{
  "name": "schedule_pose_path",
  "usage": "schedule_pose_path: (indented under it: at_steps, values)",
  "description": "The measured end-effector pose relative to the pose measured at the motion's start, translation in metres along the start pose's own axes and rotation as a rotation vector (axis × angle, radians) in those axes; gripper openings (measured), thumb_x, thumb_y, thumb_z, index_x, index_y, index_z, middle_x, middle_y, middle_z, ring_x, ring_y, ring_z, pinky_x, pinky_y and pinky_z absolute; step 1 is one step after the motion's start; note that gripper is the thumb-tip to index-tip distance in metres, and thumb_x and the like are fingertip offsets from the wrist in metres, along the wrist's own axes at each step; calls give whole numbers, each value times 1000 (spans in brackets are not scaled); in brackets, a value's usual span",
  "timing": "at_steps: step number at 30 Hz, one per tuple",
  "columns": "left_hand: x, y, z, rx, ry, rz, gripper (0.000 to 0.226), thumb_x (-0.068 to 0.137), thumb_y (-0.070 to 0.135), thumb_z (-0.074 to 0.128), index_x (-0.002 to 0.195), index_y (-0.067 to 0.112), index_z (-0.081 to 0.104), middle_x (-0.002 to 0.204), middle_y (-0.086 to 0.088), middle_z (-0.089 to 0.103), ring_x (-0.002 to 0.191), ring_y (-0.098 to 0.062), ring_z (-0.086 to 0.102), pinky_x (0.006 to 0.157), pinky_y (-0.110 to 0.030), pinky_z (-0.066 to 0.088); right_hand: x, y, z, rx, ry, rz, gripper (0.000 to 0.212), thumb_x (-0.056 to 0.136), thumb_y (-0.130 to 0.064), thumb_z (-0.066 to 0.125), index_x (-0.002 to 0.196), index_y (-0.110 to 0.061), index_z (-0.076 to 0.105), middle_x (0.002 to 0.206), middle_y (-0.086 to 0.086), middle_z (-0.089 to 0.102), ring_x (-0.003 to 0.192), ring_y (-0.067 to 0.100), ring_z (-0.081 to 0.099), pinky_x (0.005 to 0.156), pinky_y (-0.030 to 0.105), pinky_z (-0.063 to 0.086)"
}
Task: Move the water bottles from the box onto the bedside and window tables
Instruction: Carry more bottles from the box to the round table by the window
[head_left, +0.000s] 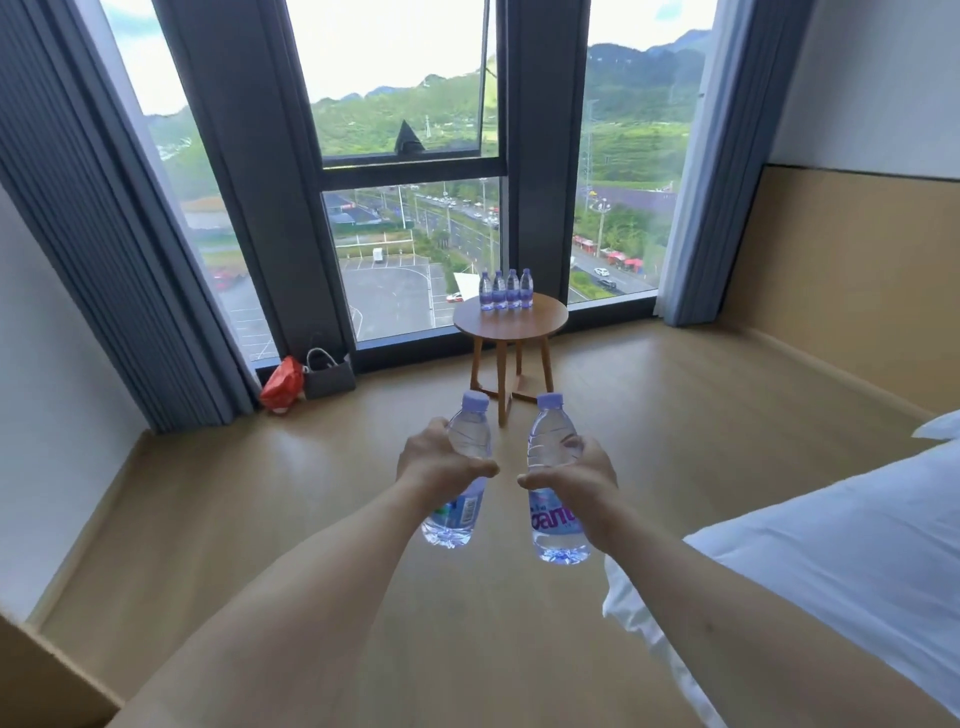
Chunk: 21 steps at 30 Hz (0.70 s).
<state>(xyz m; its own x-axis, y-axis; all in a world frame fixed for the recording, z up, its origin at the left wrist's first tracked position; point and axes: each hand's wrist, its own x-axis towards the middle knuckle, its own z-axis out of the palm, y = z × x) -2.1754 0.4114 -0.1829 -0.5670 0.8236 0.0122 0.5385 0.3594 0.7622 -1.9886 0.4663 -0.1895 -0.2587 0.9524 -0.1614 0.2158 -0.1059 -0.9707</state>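
You've got your left hand (441, 462) wrapped round one water bottle (460, 473), your right hand (582, 475) round another (553, 483), both upright for setting beside the four bottles (506, 291) on the far round window table (511, 325).

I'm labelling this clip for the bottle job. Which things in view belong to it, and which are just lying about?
Belong to the job:
- water bottle held in the left hand
- water bottle held in the right hand
- four bottles standing on the round window table

Just lying about:
- red bag
- grey tote bag
- bed
- curtains
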Motion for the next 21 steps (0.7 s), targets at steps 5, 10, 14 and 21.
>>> schedule_pose_path:
  at_steps: [5,10,14,21]
  values:
    - [113,1,27,-10,-37,50,64,50,56,88,101,32,59,88,6,66,82,-12,63,61,-25,48,108,-10,21,-1,28,-3,63,59,-17,96,100,-30,49,99,3,65,87,22,68,60,27,49]
    - [241,15,41,-6,-87,72,63,50,56,89,100,31,60,86,6,66,80,-12,64,62,-27,50,223,-39,42,11,81,13,66,56,-17,97,102,-28,51,100,1,66,86,18,68,59,25,48]
    - [334,29,45,8,-112,90,63,46,58,87,98,33,60,85,7,68,78,-12,65,62,-27,51,306,-64,54,24,110,13,66,53,-16,97,101,-25,54,102,-2,70,85,14,70,60,24,49]
    - [464,41,67,22,-143,96,63,42,61,87,89,33,56,84,7,67,77,-11,65,61,-29,53,430,-84,68,37,157,34,63,51,-14,97,97,-26,54,96,1,73,83,19,73,63,28,53]
